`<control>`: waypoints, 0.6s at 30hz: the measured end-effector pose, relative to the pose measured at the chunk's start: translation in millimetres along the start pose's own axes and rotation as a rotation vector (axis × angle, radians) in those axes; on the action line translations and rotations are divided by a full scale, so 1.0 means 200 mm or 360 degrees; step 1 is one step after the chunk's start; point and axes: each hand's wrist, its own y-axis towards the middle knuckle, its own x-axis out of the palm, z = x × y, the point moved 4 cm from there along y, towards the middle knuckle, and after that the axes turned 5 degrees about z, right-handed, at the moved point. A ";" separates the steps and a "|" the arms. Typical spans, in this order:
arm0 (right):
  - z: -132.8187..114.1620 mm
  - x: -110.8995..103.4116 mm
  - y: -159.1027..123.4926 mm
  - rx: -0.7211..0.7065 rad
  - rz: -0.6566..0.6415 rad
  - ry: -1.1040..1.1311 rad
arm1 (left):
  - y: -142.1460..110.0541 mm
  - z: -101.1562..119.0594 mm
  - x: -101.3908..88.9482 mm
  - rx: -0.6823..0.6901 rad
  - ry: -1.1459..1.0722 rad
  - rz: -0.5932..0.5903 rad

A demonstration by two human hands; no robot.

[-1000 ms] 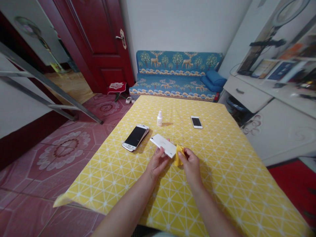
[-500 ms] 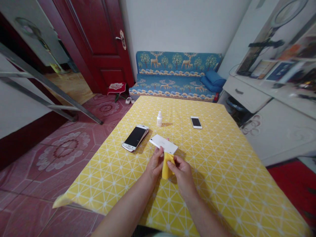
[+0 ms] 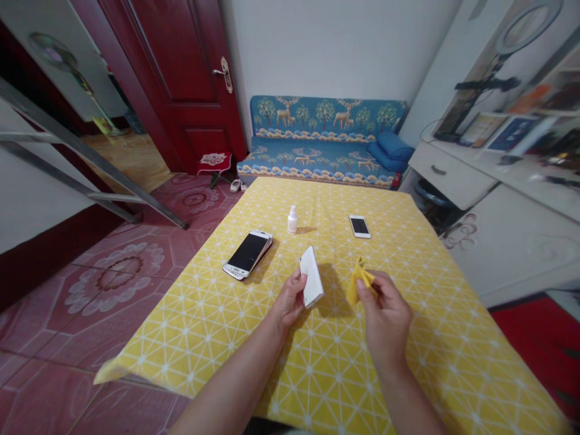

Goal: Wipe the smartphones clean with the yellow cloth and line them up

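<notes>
My left hand (image 3: 291, 297) is closed around the lower left edge of a white smartphone (image 3: 310, 278), which is tilted with its white back and one side edge showing. To the right, my right hand (image 3: 388, 308) pinches a folded yellow cloth (image 3: 361, 283), held apart from the phone. Both hands are above the table. Left of them lies a stack of smartphones (image 3: 248, 254), the top one white-framed with a dark screen. A small white spray bottle (image 3: 292, 220) stands upright beyond the held phone. Farther right, a small white smartphone (image 3: 359, 226) rests screen up.
A yellow patterned cloth (image 3: 217, 338) covers the table. Behind it stands a blue sofa (image 3: 317, 148) with deer on its cover. A white cabinet (image 3: 521, 241) is on the right, a metal ladder (image 3: 122, 181) on the left. Near the red door (image 3: 190, 78) is a small stool (image 3: 214, 162).
My right hand has drawn the yellow cloth away from the phone, to the right. The phone in my left hand has turned from lying crosswise to pointing away from me, tilted on its side.
</notes>
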 end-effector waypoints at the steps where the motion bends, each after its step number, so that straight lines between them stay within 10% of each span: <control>1: -0.01 0.02 -0.03 -0.0157 -0.0100 -0.0092 | 0.00 0.00 0.01 0.0016 0.0010 -0.0009; 8: -0.02 0.14 -0.20 -0.0700 -0.0593 -0.0247 | -0.02 0.01 0.04 0.0054 0.0052 -0.0098; 18: 0.01 0.16 -0.07 -0.0832 -0.0793 -0.0548 | -0.04 -0.01 0.07 0.0065 0.0274 -0.0252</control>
